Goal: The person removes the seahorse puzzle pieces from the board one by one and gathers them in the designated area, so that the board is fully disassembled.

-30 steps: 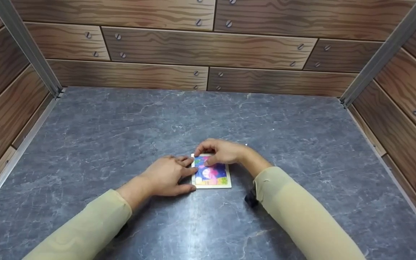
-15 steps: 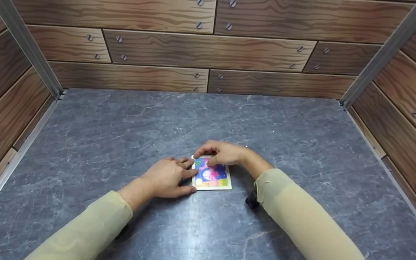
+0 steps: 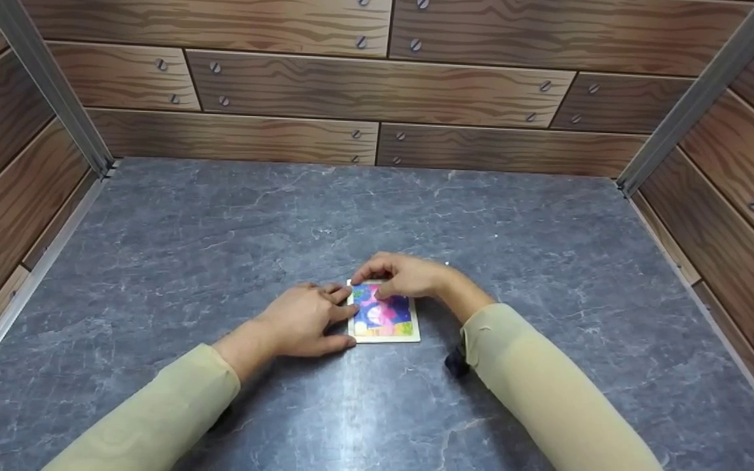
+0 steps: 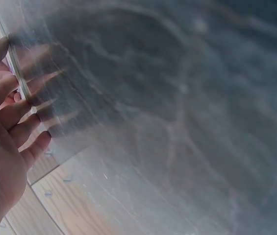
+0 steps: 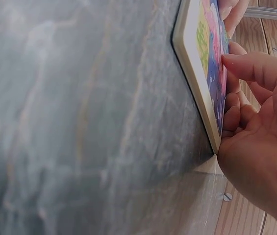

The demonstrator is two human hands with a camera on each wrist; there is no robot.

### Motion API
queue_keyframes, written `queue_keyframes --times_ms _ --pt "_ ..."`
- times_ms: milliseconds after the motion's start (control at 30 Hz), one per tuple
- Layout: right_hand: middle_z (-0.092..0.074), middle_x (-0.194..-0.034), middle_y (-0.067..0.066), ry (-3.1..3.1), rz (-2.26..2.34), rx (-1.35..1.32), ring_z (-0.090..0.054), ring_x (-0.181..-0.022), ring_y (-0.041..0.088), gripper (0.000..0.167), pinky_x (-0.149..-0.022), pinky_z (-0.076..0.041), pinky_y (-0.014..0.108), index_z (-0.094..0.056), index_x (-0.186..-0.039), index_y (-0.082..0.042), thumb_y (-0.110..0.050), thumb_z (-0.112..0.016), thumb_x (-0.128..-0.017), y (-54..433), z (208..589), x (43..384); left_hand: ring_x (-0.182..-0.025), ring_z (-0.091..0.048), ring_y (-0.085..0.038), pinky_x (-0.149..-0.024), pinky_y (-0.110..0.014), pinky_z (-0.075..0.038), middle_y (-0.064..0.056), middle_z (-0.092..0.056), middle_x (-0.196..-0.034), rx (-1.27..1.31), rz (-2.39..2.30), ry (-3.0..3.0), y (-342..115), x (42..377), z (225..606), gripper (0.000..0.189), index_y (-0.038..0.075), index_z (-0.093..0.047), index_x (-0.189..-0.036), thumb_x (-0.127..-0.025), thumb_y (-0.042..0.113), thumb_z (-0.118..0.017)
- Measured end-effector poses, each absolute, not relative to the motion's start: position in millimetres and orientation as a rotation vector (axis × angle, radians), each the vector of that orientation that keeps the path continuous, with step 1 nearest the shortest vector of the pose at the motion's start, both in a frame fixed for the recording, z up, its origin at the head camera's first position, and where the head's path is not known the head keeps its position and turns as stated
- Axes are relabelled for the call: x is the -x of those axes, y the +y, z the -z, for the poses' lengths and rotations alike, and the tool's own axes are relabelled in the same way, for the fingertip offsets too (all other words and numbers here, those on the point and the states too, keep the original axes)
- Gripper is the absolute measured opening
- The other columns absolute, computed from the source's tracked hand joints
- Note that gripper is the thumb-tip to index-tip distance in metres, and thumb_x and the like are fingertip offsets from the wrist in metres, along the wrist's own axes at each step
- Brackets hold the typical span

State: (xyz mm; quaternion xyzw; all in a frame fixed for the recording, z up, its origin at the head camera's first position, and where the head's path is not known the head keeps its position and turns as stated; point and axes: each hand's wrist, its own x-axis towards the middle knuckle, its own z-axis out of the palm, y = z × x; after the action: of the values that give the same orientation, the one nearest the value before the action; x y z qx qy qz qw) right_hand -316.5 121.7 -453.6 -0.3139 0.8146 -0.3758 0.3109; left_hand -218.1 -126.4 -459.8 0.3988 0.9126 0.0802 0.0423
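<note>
A small rectangular picture board (image 3: 383,320) lies on the grey surface. It has a pale raised border and a bright pink, blue and yellow picture. My left hand (image 3: 302,320) comes in from the left, its thumb and fairly straight fingers spread along the board's left edge. Across the far part of the board bends my right hand (image 3: 406,275), thumb on the picture and curled fingers at the far edge. In the right wrist view the board's pale corner and thick side (image 5: 197,78) show beside the right thumb (image 5: 248,66). The right hand hides part of the picture.
The grey marbled tabletop (image 3: 285,216) extends around the board. Wood-patterned panels (image 3: 377,85) rise at the back and both sides, with metal posts (image 3: 684,98) at the corners. A dark object (image 3: 457,362) sits under the right cuff.
The right thumb has shifted slightly up and right over the picture. The left hand and the board stay in place.
</note>
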Motion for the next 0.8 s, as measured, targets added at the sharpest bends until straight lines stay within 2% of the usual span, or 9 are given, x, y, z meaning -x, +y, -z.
queue_keyframes --times_ms 800 --pt "-0.061 -0.137 0.010 2.150 1.015 0.847 -0.054 -0.134 0.027 0.046 -0.119 -0.037 0.045 -0.071 -0.134 -0.006 0.005 -0.069 -0.090 122.2 453.1 315.4 -0.143 -0.052 -0.037 -0.111 -0.062 -0.045 -0.019 -0.052 -0.156 -1.218 -0.239 2.802 -125.7 216.5 460.9 0.060 0.016 -0.063 -0.150 -0.104 0.055 -0.059"
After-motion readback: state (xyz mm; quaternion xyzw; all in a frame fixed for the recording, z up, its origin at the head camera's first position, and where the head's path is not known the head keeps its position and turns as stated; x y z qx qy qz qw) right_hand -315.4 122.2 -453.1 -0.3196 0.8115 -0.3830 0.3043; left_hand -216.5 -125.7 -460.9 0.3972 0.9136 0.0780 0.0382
